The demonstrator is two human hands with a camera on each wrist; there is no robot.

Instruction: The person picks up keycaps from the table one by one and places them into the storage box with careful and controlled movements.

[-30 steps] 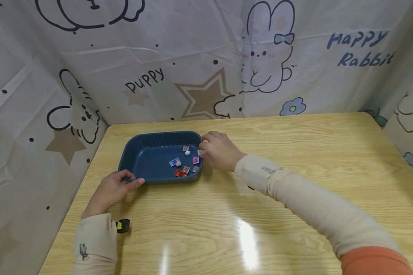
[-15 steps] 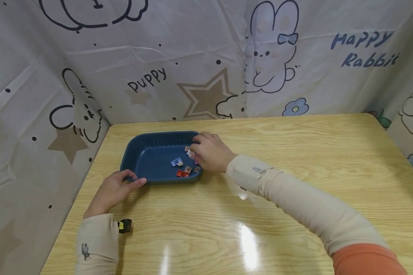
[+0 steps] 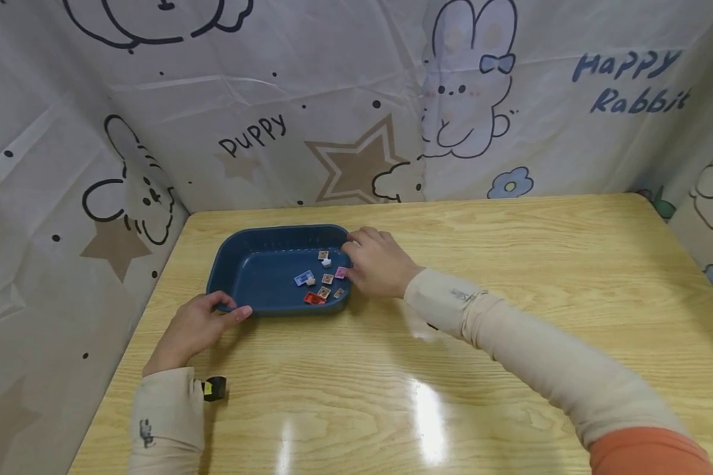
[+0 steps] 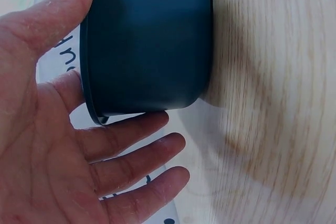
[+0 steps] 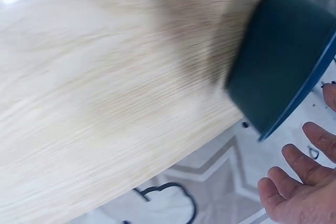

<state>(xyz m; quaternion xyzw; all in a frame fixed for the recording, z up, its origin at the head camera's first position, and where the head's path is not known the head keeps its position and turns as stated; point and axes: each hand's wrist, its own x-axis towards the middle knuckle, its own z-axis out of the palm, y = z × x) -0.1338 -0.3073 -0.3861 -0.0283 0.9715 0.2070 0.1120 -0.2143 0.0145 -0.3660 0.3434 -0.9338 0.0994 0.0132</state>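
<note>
A dark blue rectangular tray point(image 3: 261, 284) stands at the back left of the wooden table. Several small flat printed pieces lie in its right half: a blue one point(image 3: 302, 278), a red one point(image 3: 314, 299), a pink one point(image 3: 340, 272) and tan squares such as this tan piece point(image 3: 328, 279). Two tiny white lumps, one being this white lump point(image 3: 326, 262), lie among them. My left hand point(image 3: 197, 328) pinches the front left rim between thumb and index finger; its other fingers extend outside the wall. My right hand point(image 3: 383, 262) hovers at the right rim, fingers loosely bent, fingertips beside the pink piece; nothing held is visible.
The wooden table point(image 3: 481, 251) extends to the right and front of the tray. A printed cloth point(image 3: 344, 86) hangs behind and on both sides. A small black device point(image 3: 215, 388) sits at my left wrist.
My right hand moved left over the tray with a tan piece, let it go among the others, and came back to the right rim. The left hand stayed on its corner.
</note>
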